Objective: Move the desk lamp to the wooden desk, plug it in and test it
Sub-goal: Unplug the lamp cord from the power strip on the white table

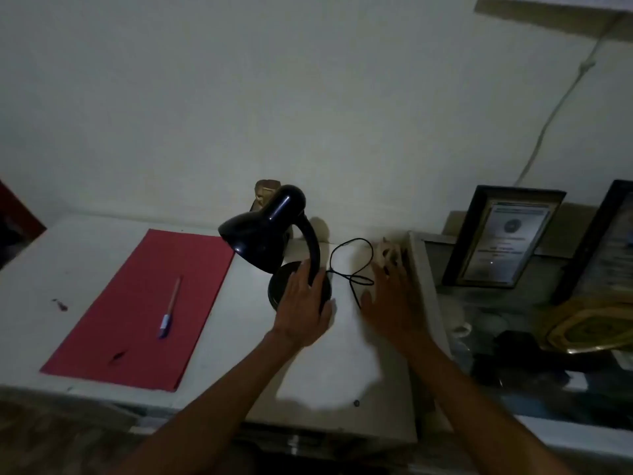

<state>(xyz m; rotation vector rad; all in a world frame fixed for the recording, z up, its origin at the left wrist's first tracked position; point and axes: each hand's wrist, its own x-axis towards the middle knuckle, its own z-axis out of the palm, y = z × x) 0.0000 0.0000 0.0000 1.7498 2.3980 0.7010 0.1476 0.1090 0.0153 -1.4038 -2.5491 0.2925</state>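
Note:
A black desk lamp point(270, 231) with a curved neck and round base stands unlit on a white surface point(102, 248) near the wall. Its thin black cord point(352, 265) loops on the surface to the right of the base. My left hand point(303, 310) lies flat on the front of the lamp base, fingers spread beside the neck. My right hand point(390, 303) hovers open over the surface right of the cord, fingers apart, holding nothing. The plug end of the cord is hidden from me.
A red sheet point(144, 303) with a pen point(169, 308) on it lies left of the lamp. A small brown object point(265, 192) stands behind the lamp. Framed certificates point(503, 238) lean on the wall at right, above a cluttered glass top with a gold plate point(589, 323).

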